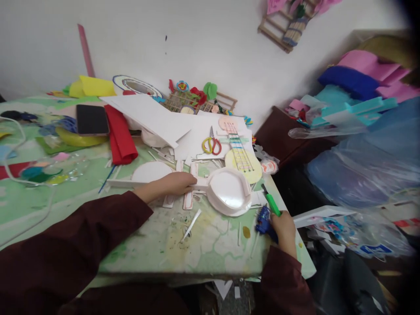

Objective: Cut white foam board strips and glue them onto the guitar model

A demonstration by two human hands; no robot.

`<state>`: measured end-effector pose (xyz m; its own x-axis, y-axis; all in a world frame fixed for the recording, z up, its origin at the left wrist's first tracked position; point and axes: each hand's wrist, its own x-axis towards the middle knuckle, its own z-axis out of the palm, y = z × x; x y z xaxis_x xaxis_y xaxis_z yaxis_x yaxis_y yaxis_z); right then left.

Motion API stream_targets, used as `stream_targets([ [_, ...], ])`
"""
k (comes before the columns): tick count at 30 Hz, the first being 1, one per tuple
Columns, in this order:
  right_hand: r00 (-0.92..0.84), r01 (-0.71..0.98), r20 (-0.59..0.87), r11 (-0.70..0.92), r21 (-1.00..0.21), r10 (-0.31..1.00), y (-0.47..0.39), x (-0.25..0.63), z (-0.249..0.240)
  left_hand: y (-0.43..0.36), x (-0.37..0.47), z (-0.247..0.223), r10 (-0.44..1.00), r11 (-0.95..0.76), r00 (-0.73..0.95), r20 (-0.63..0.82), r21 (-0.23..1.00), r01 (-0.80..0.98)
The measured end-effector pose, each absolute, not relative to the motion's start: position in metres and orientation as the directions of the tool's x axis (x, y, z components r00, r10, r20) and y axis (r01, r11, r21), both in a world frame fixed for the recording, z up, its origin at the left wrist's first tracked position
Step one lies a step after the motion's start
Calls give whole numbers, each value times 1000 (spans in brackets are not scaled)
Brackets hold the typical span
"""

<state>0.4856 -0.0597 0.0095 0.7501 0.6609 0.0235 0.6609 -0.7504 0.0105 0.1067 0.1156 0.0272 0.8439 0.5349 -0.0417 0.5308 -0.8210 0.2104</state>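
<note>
Banjo-shaped piece (227, 192) is being clamped by left hand (175, 183); right hand (285, 229) touching glue gun (263, 220), four o'clock, can't tell grip; green tablecloth (213, 249) underlying; bag label (376, 250) showing unreadably.

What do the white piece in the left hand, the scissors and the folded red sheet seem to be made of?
White piece: probably foam board or card, from its matte, thick rim; its round face looks glossier.
Scissors: grey blades, likely metal; smooth yellow and red handles suggest plastic.
Folded red sheet: perhaps felt or craft foam, given its matte, rounded folds.
</note>
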Motion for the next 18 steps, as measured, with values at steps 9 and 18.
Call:
stream_targets([
  [9,696,717,-122,-695,59,708,-53,504,13,114,102,37,545,-799,837,-43,276,535],
  [18,645,761,-210,-642,92,735,-47,521,22,112,105,39,552,-798,832,-60,251,547],
])
